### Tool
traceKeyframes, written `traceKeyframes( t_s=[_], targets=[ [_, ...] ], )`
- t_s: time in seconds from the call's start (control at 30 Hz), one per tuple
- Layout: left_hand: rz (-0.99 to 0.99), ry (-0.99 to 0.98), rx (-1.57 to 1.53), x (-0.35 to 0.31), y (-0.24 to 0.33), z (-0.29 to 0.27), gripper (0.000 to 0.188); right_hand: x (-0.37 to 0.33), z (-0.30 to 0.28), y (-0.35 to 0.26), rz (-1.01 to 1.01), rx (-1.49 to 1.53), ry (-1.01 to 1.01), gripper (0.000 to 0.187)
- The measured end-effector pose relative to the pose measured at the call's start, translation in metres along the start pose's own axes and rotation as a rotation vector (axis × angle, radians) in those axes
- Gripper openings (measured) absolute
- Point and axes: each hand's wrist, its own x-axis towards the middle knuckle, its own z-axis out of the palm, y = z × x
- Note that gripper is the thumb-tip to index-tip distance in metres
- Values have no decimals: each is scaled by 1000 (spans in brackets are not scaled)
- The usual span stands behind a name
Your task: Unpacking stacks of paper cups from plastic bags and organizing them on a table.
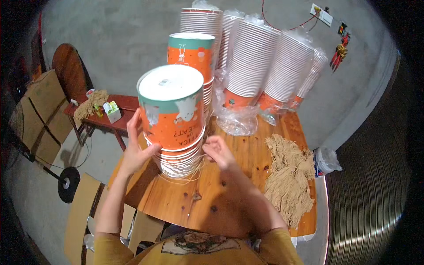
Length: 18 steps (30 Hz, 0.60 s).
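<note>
A stack of nested, upside-down paper buckets (176, 128) stands near the table's left side. The top one is orange with a teal band, pale printed figures and a white base facing up. My left hand (137, 148) grips its left side, thumb near the rim. Thin beige cords (179, 176) hang in loops around the lower rims. At the stack's right side my right hand (216, 151) is closed with its fingertips pinched beside the rim, seemingly on a cord; the fingertips are partly hard to make out. Behind stands another orange-and-teal bucket stack (191, 55).
Several tall plastic-wrapped bucket stacks (251, 57) stand at the back of the wooden table (221, 194). A heap of beige cords (289, 181) lies on the right. Left of the table are a red bench (126, 103) with more cords and a cardboard sheet (81, 216).
</note>
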Motion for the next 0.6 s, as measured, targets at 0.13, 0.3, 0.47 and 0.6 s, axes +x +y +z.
traceKeyframes(
  t_s=[0.13, 0.3, 0.47, 0.6],
  targets=[
    [-384, 8, -282, -26, -17, 4, 97, 5, 8, -1, -221, -137, 66, 92],
    [-416, -167, -186, -46, -36, 9, 126, 10, 28, 21, -372, -269, -141, 128],
    [-354, -203, -169, -67, -29, 22, 140, -13, 33, 38, -517, -387, -94, 131],
    [-324, -186, -209, -79, -21, 28, 142, -33, 32, 32, -487, -496, -42, 130]
  ],
)
